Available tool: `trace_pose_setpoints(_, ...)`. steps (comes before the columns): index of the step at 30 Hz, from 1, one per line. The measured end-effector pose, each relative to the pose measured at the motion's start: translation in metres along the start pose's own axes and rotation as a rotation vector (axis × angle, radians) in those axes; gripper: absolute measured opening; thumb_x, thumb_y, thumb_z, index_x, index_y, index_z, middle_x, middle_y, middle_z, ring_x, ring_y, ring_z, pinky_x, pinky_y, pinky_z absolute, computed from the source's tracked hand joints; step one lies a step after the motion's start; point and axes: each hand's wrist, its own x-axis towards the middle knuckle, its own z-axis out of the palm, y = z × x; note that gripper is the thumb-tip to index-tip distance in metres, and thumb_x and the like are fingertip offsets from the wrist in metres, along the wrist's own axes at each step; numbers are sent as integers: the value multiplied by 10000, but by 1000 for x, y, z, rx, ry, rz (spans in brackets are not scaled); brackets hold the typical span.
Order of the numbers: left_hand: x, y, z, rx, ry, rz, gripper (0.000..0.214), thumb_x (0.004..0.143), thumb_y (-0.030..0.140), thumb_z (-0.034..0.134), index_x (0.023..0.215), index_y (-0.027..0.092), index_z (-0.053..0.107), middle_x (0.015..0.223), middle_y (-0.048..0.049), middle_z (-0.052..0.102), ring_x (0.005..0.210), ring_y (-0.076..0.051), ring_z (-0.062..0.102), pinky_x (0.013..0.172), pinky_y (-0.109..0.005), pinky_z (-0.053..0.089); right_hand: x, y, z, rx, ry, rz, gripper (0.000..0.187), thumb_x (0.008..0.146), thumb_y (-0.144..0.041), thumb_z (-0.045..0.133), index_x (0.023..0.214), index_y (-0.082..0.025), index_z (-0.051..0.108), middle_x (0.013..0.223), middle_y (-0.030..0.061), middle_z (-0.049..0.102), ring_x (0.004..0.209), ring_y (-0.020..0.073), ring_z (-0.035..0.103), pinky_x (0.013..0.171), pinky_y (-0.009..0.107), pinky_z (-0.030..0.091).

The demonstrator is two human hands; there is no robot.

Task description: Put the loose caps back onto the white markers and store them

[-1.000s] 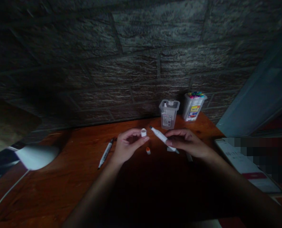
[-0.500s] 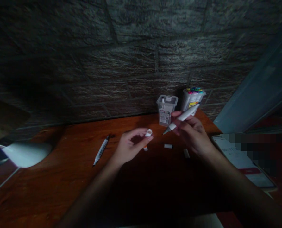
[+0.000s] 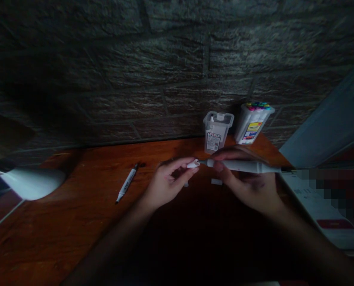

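Between the thumb and fingers of my left hand (image 3: 169, 180) is a small white marker cap (image 3: 192, 163), its open end turned to the right. My right hand (image 3: 250, 182) grips a white marker (image 3: 239, 166) that lies nearly level, its grey tip at the mouth of the cap. Whether the tip is inside the cap or just touching it, I cannot tell. Below the hands, a loose white cap (image 3: 216, 181) lies on the wooden table (image 3: 84, 206). Another small pale piece (image 3: 186, 184) shows partly under my left hand.
A capped marker (image 3: 126, 184) lies to the left. Behind my hands stand a clear plastic box (image 3: 215, 135) with a marker inside and a second box (image 3: 251, 125) packed with coloured markers. A white lamp (image 3: 35, 182) is at far left, a stone wall (image 3: 171, 79) behind.
My right hand has turned the marker from slanted to nearly level and brought its tip to the cap. My left hand keeps hold of the cap. The view has shifted slightly.
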Motion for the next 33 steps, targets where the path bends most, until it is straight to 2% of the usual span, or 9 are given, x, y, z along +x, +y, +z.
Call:
trace_pose_setpoints(3, 1, 3, -1, 39, 0, 39, 226, 848, 227, 695, 1068, 178, 713, 881, -38, 759, 695, -131, 691, 635, -234, 578, 1, 0, 3, -38, -40, -92, 137, 853, -203, 689, 981, -252, 697, 940, 36, 722, 846, 186, 683, 738, 327, 564)
trace_pose_setpoints(7, 1, 4, -1, 27, -20, 30, 226, 860, 207, 678, 1081, 170, 706, 861, -35, 759, 632, -105, 672, 606, -210, 564, 3, 1, 4, -51, -98, -225, 187, 838, -149, 692, 1019, -195, 692, 963, 59, 724, 851, 179, 694, 728, 305, 573)
trace_pose_setpoints(10, 1, 4, -1, -8, 20, -7, 202, 839, 228, 704, 1030, 167, 721, 829, -36, 754, 649, -120, 675, 601, -217, 568, 5, 8, -2, -153, -30, -255, 224, 838, -132, 682, 1054, -188, 695, 1014, 80, 720, 942, 209, 689, 821, 345, 565)
trace_pose_setpoints(12, 1, 6, 0, -73, 33, -34, 195, 829, 247, 714, 1006, 165, 725, 835, -43, 755, 684, -142, 689, 594, -228, 579, 7, 15, -8, -214, 84, -216, 205, 839, -142, 678, 1032, -206, 705, 1013, 77, 716, 960, 227, 682, 833, 372, 558)
trace_pose_setpoints(15, 1, 8, 1, -164, 21, -74, 196, 831, 260, 711, 1005, 171, 725, 850, -48, 757, 700, -155, 703, 574, -234, 589, 9, 22, -12, -200, 209, -105, 142, 839, -177, 685, 973, -219, 708, 962, 66, 708, 888, 225, 681, 762, 371, 558)
trace_pose_setpoints(22, 1, 7, 1, -198, 38, -109, 194, 825, 262, 718, 994, 167, 727, 851, -53, 756, 733, -161, 714, 619, -242, 598, 5, 12, -3, -41, 187, -12, 131, 826, -185, 709, 952, -220, 704, 956, 38, 704, 854, 190, 681, 770, 344, 556)
trace_pose_setpoints(29, -1, 4, 1, -178, -12, -73, 192, 827, 246, 720, 1008, 181, 711, 857, -42, 742, 702, -145, 691, 626, -249, 595, 4, 10, 0, 76, 248, 94, 62, 854, -256, 703, 887, -204, 705, 814, 11, 705, 669, 129, 658, 609, 264, 544)
trace_pose_setpoints(33, 0, 1, 1, -108, 15, -56, 182, 804, 242, 744, 970, 180, 699, 857, -35, 737, 740, -145, 694, 661, -243, 589, 7, 11, 2, 148, 269, 174, 86, 872, -290, 682, 857, -205, 687, 781, 7, 701, 613, 119, 651, 550, 248, 540)
